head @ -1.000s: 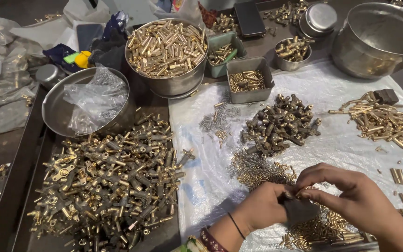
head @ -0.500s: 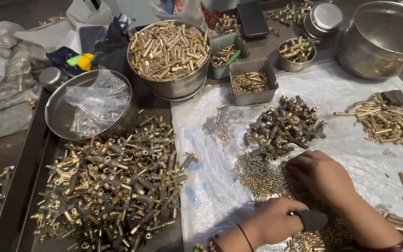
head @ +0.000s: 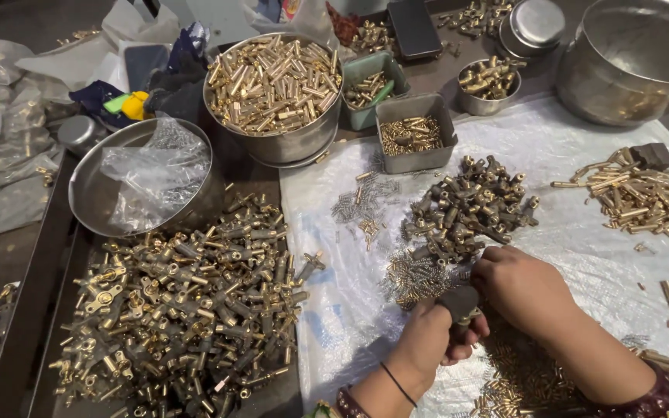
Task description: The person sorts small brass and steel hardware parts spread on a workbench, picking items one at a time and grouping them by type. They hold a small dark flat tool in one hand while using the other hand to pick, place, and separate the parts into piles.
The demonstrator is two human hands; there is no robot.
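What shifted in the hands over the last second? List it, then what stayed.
The left hand dropped toward the lower edge and now grips a small dark metal fitting. The right hand swung left and away, over it, toward the heap of small brass springs. The piles and steel bowls stayed put.

Sheet (head: 582, 155) spread over right half of table. Tray (head: 48, 255) at left holds heap of fittings (head: 180, 302). Behind tray: shallow pan (head: 87, 193) with plastic bag (head: 156, 166) in it, round pot (head: 272, 93) of tubes further right. Square tin (head: 416, 131) on sheet's far edge. Small parts pile (head: 470, 205) mid-sheet; both hands near edge, just before it.
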